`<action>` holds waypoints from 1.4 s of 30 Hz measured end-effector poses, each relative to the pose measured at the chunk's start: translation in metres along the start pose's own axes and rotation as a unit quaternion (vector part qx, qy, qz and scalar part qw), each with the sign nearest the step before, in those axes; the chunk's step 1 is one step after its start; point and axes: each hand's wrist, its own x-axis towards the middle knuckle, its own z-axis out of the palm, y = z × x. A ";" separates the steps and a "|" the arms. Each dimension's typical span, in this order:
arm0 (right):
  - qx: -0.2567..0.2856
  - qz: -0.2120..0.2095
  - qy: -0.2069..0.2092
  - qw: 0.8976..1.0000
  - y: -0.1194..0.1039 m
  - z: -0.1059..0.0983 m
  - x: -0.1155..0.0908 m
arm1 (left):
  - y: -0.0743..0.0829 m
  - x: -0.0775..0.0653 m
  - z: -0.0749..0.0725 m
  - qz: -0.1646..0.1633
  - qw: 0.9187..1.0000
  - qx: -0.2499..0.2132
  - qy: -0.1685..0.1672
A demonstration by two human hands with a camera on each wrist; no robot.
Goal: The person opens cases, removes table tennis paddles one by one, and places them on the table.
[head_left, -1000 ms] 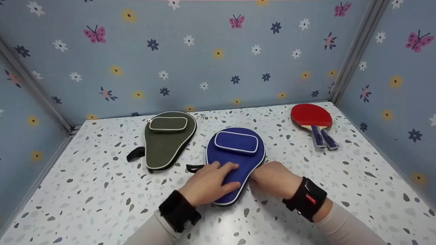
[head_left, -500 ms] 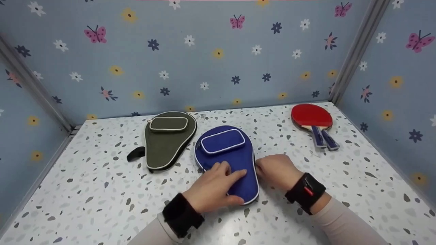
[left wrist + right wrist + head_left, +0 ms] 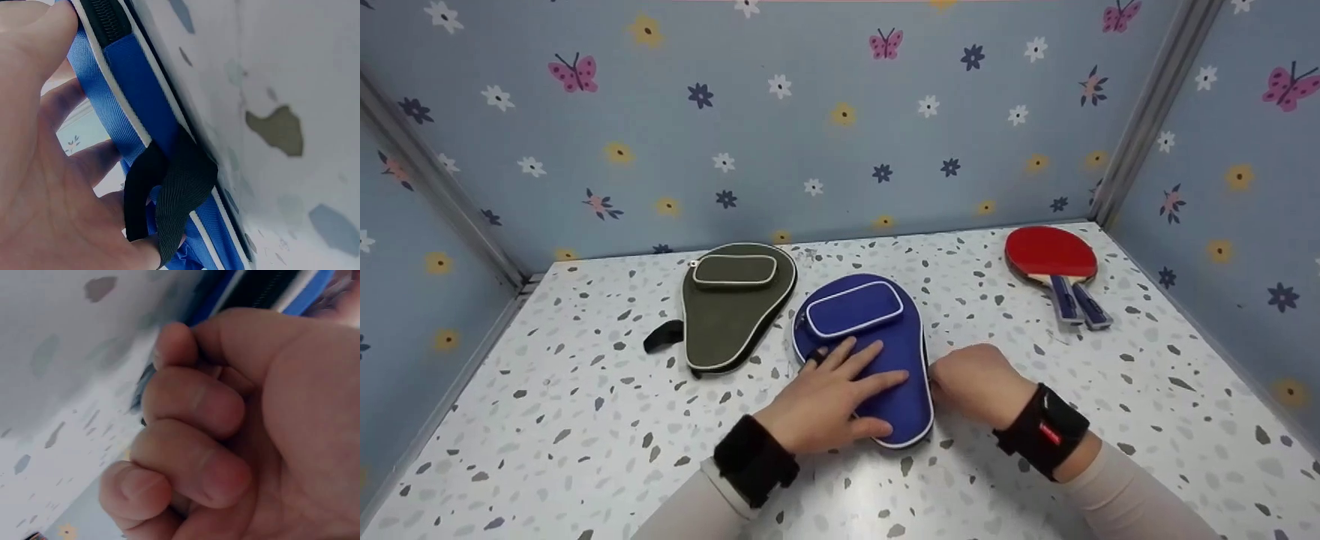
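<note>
Head: blue case [image 3: 897,341] on worktop [image 3: 585,450]; left hand [image 3: 825,399] atop it, fingers spread; right hand [image 3: 979,382] at case's right edge.
Left wrist: strap [image 3: 188,180] at case's side.
Right wrist: fingers curled, apparently pinching zip [image 3: 269,288]; pull hidden. Judged step: working zip; next needs steady left pressure.

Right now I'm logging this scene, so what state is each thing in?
Blue case: flat, pocket up; full closure unclear.
Blue case's strap: bent in a loop.
Green case: flat, pocket up.
Green case's strap: sticking out leftward.
Paddles: overlapping, upper one red face up.
Left hand: fingers spread over blue case.
Right hand: fingers curled, apparently pinching at blue case's edge.
Wristbands: strapped on.
</note>
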 end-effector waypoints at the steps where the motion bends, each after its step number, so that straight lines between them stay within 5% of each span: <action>1: -0.002 -0.006 0.001 1.000 -0.001 -0.001 -0.002 | 0.000 0.000 0.000 -0.001 1.000 0.000 0.000; 28: 0.023 -0.090 -0.029 0.995 -0.014 -0.013 -0.030 | -0.003 0.001 0.004 0.003 1.000 0.017 0.027; 35: 0.046 -0.032 -0.024 0.998 -0.005 -0.009 -0.023 | -0.003 0.016 0.005 -0.026 0.999 -0.008 0.041; 42: 0.034 0.023 -0.004 0.999 0.006 -0.001 -0.015 | -0.021 0.023 -0.012 -0.007 0.998 -0.060 0.030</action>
